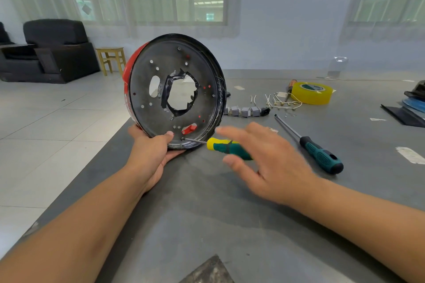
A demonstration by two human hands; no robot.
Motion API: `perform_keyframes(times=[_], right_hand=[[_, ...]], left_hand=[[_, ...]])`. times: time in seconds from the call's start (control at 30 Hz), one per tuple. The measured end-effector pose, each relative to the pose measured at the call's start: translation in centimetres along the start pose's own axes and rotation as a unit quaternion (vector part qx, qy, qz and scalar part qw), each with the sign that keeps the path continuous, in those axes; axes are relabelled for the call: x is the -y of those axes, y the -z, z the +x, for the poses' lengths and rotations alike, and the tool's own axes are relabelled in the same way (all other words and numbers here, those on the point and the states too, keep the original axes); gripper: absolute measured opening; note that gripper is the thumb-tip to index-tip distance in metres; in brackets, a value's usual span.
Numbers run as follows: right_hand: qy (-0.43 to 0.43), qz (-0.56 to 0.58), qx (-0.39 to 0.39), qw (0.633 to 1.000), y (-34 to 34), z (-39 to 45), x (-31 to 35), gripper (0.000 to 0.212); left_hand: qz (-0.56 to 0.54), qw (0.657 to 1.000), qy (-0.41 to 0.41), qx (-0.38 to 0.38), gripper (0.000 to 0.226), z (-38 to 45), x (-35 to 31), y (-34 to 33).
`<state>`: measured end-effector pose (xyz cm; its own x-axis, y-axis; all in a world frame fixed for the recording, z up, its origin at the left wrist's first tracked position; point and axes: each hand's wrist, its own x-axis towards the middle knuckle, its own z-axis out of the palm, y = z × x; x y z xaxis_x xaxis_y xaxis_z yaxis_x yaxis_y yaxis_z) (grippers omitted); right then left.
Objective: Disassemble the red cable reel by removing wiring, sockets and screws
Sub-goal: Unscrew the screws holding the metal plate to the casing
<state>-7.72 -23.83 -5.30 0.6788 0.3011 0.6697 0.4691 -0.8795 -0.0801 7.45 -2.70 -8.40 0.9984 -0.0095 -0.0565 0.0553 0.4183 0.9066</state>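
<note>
A red reel (176,92) is held upright at the grey surface's (207,213) left edge, its rim gripped from below by the left hand (153,151). A yellow-green screwdriver (226,146) is set against a screw (183,139) near the rim; the right hand (264,163), fingers spread and blurred, is seen over its handle. Behind lie sockets (245,111), wires (279,101), tape (311,93) and a second screwdriver (315,148).

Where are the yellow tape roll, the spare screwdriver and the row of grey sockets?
yellow tape roll (311,96): head view, on its outer side wall.
spare screwdriver (322,156): head view, on its teal handle.
grey sockets (245,112): head view, on a middle socket.
</note>
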Motion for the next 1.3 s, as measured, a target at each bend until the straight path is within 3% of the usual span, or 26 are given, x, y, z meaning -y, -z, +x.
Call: perform_keyframes(times=[0.1,0.23,0.3,0.37,0.43,0.5,0.6,0.67,0.73,0.83,0.93,1.03,1.1,1.2,1.23,1.3], right_hand=[[-0.209,0.206,-0.048,0.955,-0.5,0.2,0.6,0.032],[-0.384,0.472,-0.070,0.790,-1.0,1.1,1.5,0.043],[-0.425,0.503,-0.045,0.751,-1.1,1.3,1.7,0.047],[-0.442,0.467,-0.032,0.766,-1.0,1.3,1.5,0.043],[-0.406,0.398,-0.030,0.822,-0.9,1.1,0.9,0.028],[-0.328,0.273,-0.003,0.904,-0.5,0.7,0.3,0.012],[-0.145,0.045,0.070,0.986,0.2,0.2,0.3,0.023],[-0.028,-0.066,0.091,0.993,0.6,0.2,0.4,0.031],[0.064,-0.148,0.079,0.984,0.5,0.3,-0.1,0.023],[0.120,-0.217,0.023,0.968,0.6,0.4,-1.2,0.021],[0.088,-0.116,-0.013,0.989,0.0,0.0,-1.1,0.026],[-0.090,0.096,-0.031,0.991,-0.8,-0.2,-0.4,0.036],[-0.224,0.267,-0.066,0.935,-1.1,0.2,0.1,0.038],[-0.296,0.485,-0.108,0.816,-1.7,0.7,0.5,0.047],[-0.300,0.499,-0.114,0.805,-1.8,0.7,0.5,0.048],[-0.286,0.432,-0.109,0.848,-1.8,0.5,0.2,0.047]], left_hand=[[-0.001,1.000,-0.011,-0.006,0.045,-0.1,0.0,-0.1],[0.009,1.000,-0.014,0.009,0.046,-0.4,-0.1,-0.2],[0.013,1.000,-0.018,0.012,0.044,-0.5,-0.1,-0.3],[0.012,1.000,-0.018,0.013,0.044,-0.6,-0.1,-0.3],[0.011,1.000,-0.016,0.011,0.047,-0.5,-0.1,-0.3],[0.009,1.000,-0.015,0.006,0.049,-0.4,0.0,-0.3],[0.008,1.000,-0.013,0.005,0.052,-0.2,0.1,-0.2],[0.005,1.000,-0.003,-0.004,0.052,0.1,0.0,-0.1],[-0.002,1.000,0.000,-0.010,0.051,0.3,0.0,0.1],[-0.003,1.000,-0.001,-0.010,0.052,0.3,0.0,0.0],[-0.006,1.000,-0.001,-0.007,0.050,0.1,0.1,-0.1],[-0.010,1.000,-0.004,-0.010,0.049,-0.1,0.1,-0.1],[-0.008,1.000,-0.010,-0.010,0.048,-0.2,0.0,-0.2],[-0.005,1.000,-0.010,-0.008,0.048,-0.2,0.0,-0.2],[-0.005,1.000,-0.010,-0.007,0.047,-0.2,0.0,-0.2],[-0.009,1.000,-0.012,-0.005,0.043,-0.1,0.0,-0.2]])
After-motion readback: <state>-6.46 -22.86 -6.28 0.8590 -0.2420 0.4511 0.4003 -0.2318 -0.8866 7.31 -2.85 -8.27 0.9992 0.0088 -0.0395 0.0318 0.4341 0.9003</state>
